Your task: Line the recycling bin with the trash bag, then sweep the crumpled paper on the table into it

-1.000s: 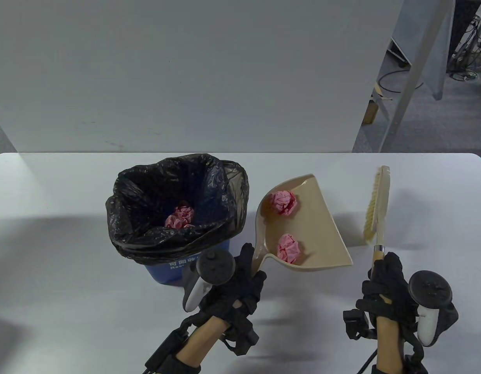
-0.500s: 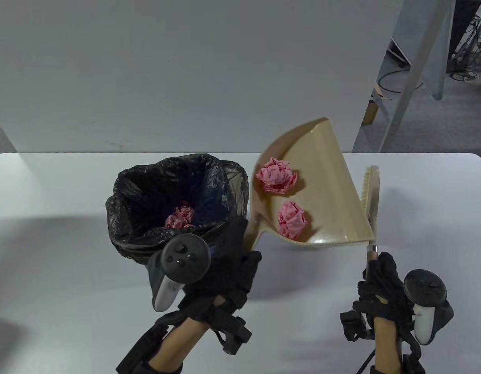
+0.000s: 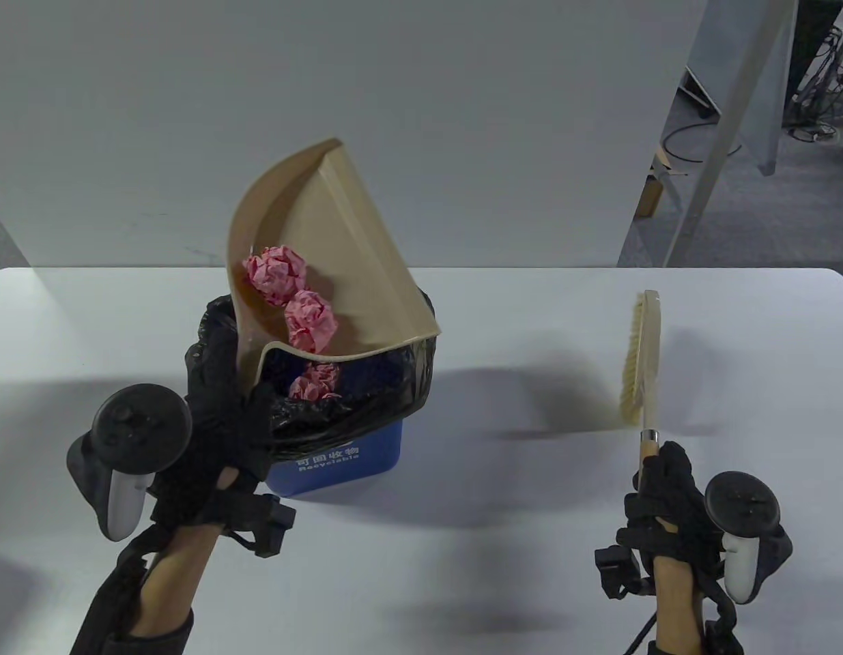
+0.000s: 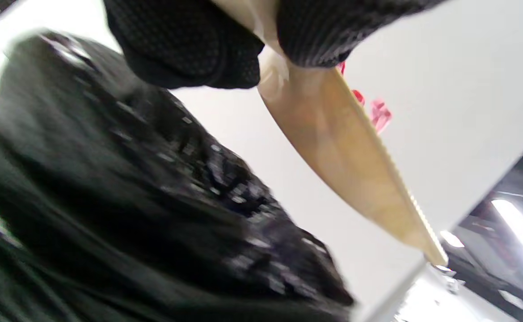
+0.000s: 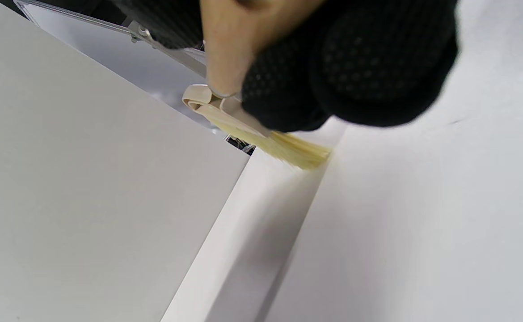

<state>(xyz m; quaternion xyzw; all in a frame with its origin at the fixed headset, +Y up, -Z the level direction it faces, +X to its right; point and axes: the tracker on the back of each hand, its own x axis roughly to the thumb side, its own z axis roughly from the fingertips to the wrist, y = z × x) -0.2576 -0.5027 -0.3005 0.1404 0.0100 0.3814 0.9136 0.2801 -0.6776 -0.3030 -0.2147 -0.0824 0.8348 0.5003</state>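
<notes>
My left hand (image 3: 220, 437) grips the handle of a beige dustpan (image 3: 339, 273) and holds it tilted above the blue recycling bin (image 3: 339, 460), which is lined with a black trash bag (image 3: 394, 389). Two pink crumpled paper balls (image 3: 295, 293) lie in the pan near its lower edge. More pink paper (image 3: 317, 382) sits inside the bag. In the left wrist view the dustpan (image 4: 346, 152) passes over the blurred trash bag (image 4: 109, 201). My right hand (image 3: 667, 505) holds the wooden handle of a hand brush (image 3: 641, 361), bristles to the left, over the table. The brush (image 5: 266, 138) also shows in the right wrist view.
The white table (image 3: 598, 546) spreads around the bin, with a grey partition wall (image 3: 325, 102) behind its far edge. Beyond the table's right back corner stand metal frame legs (image 3: 715, 136) and cables on the floor.
My left hand has lifted the dustpan with its two paper balls up and left, from the table beside the bin to above the bin's mouth, tilting it. The brush hand has barely shifted.
</notes>
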